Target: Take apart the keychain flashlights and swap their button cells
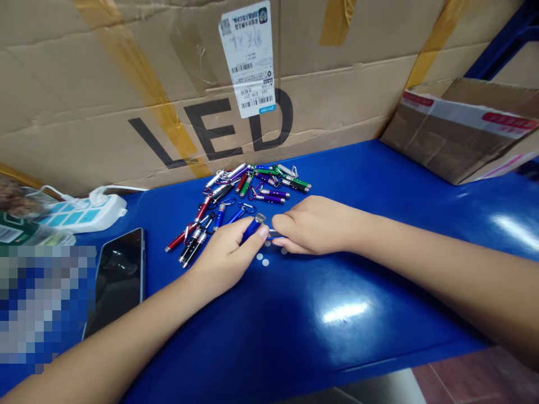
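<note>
My left hand (229,249) is closed around a small blue keychain flashlight (252,227), gripping its body with its silver end pointing right. Facing it, my right hand (314,224) pinches a small dark part (275,234) right at that end; the fingertips of both hands nearly touch. Beneath the hands, a few small silver button cells (263,260) lie on the blue table (337,314). Behind the hands sits a pile of keychain flashlights (244,191) in red, blue, purple, green, black and silver.
A big cardboard box (168,84) marked LED forms the back wall. A smaller taped carton (463,134) lies at the right. At the left are a black phone (120,275), a white power strip (86,212) and a blurred patch.
</note>
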A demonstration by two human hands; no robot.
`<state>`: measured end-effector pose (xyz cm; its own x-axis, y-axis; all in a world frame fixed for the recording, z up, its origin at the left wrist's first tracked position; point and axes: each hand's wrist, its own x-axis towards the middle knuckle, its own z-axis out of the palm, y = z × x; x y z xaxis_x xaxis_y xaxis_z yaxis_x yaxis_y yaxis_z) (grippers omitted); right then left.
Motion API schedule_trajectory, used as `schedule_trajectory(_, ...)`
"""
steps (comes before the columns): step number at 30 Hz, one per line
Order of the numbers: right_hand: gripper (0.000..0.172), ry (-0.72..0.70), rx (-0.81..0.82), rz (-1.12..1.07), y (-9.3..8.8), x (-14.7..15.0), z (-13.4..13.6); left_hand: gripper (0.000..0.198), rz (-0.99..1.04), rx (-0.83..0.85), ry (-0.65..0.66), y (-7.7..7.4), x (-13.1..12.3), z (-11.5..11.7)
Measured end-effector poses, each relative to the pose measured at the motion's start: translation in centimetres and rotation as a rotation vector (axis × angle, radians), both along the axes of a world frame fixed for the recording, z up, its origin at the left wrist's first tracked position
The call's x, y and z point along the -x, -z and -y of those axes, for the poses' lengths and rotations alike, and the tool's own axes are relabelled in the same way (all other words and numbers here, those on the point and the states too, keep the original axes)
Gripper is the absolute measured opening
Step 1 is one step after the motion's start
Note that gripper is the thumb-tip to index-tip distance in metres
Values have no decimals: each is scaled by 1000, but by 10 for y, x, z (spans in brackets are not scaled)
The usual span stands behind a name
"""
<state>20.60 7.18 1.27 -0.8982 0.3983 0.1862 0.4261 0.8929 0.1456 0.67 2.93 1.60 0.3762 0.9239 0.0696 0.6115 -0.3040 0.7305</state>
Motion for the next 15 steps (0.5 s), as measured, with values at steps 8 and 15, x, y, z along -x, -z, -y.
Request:
schedule_trajectory(8, 41, 43, 72, -59, 0, -4, 0, 40, 98, 136, -73, 2, 7, -7)
schedule_trajectory(15, 38, 67, 119, -58, -1, -1, 3, 37, 212, 263, -99, 2, 7, -5)
